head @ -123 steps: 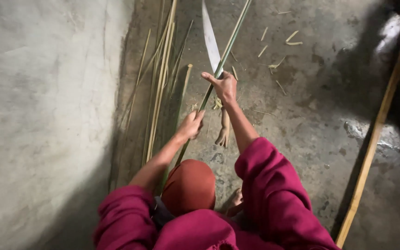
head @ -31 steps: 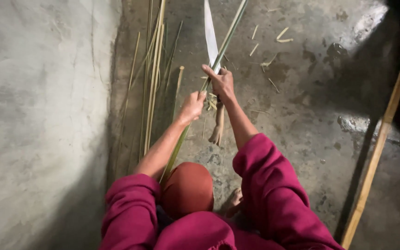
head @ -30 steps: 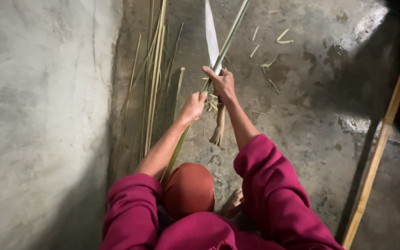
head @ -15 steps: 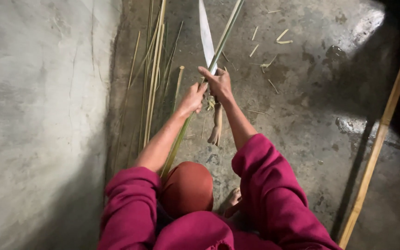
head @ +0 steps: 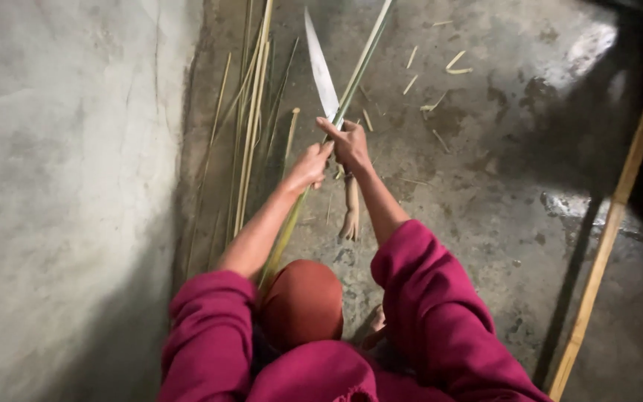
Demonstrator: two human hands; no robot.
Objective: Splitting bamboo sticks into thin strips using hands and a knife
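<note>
Rough concrete floor (head: 485,193) beside a grey wall (head: 61,186); person crouched, working a bamboo strip w/ a long blade.

Near to far: magenta sleeves (head: 440,305) and an orange-clad knee (head: 303,301) at the bottom of view, forearms reaching fwd. Left hand (head: 308,165) has fingers curled shut round the green bamboo strip (head: 351,71), which slants from the knee up past both hands and out the top edge, prob. braced low so it stays steady. Right hand (head: 351,143), touching the left, is clenched at the base of the knife (head: 321,71); exact grip on the handle can't be made out. Blade points away from the body, flat along the strip. Beyond: split strips (head: 251,112) lie along the wall foot, offcuts (head: 452,63) scattered farther out, a bamboo pole (head: 612,216) well apart at right.
</note>
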